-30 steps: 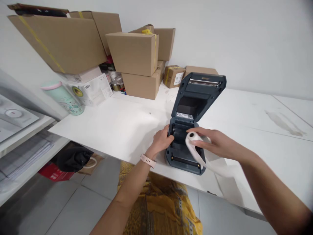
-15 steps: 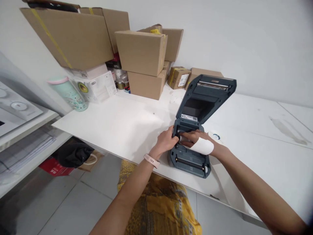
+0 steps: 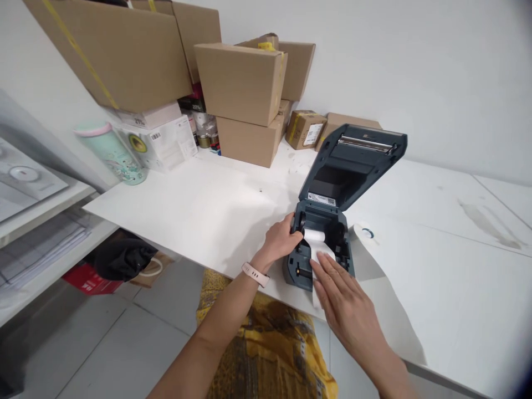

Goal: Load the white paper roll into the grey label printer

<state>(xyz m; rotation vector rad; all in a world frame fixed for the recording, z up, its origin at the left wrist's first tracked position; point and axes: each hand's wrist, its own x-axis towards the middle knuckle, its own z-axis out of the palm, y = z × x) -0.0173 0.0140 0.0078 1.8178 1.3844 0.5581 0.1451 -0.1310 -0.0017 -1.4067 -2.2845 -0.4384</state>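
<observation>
A dark grey label printer [image 3: 305,213] stands on the table with its lid [image 3: 353,160] raised. Inside its bay sits a small white paper roll [image 3: 315,235], from which a paper strip [image 3: 312,249] runs forward over the front edge. My left hand [image 3: 280,238] grips the printer's left side wall, thumb over the rim. On the strip, near the front of the printer, my right hand [image 3: 343,293] lies flat with its fingers stretched out. It covers part of the strip and the printer's front right corner.
Behind the printer's right side lies another white roll [image 3: 363,234], its paper [image 3: 399,313] trailing to the table's front edge. Cardboard boxes [image 3: 239,83] are stacked at the back. A mint tumbler [image 3: 118,155] stands at the left end of the white table [image 3: 216,205].
My right hand has come out of the bay toward me and now rests flat on the strip, which lies over the printer's front. The left hand keeps its hold.
</observation>
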